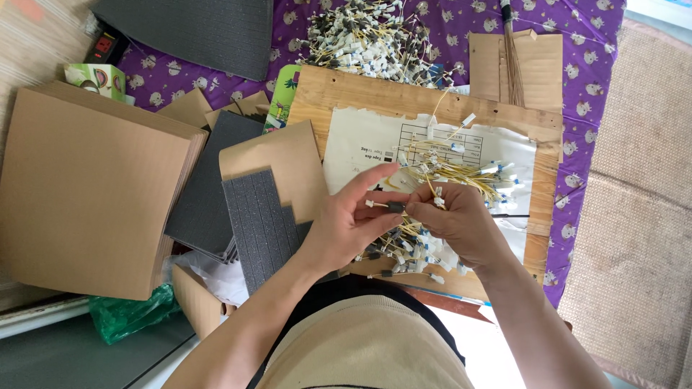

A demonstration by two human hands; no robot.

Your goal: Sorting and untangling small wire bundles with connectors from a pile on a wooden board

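Nearest the camera, the left hand (346,220) and right hand (454,220) meet above the front edge of the wooden board (339,94). The left hand's thumb and fingers are pinched on a small dark foam piece (396,207) with a short wire lead (373,204) projecting from it. The right hand is clamped on the same assembly from the other side and also grips a bundle of yellow wires (461,176) fanning away to the right.

Directly below the hands lies a loose cluster of finished wire pieces (404,248). Left of the board rests a grey foam sheet (261,223) scored into small squares, partly backed by brown card (277,155). Further left stands a stack of cardboard sheets (94,194).

On the board lies a torn printed paper (360,140). Beyond it, a large heap of wire pieces (367,36) sits on the purple patterned cloth (577,79).

Risk assessment: the foam piece is small and held by fingertips only; a slackened pinch would likely drop it into the cluster below. Trailing wires in the bundle may snag and pull free.
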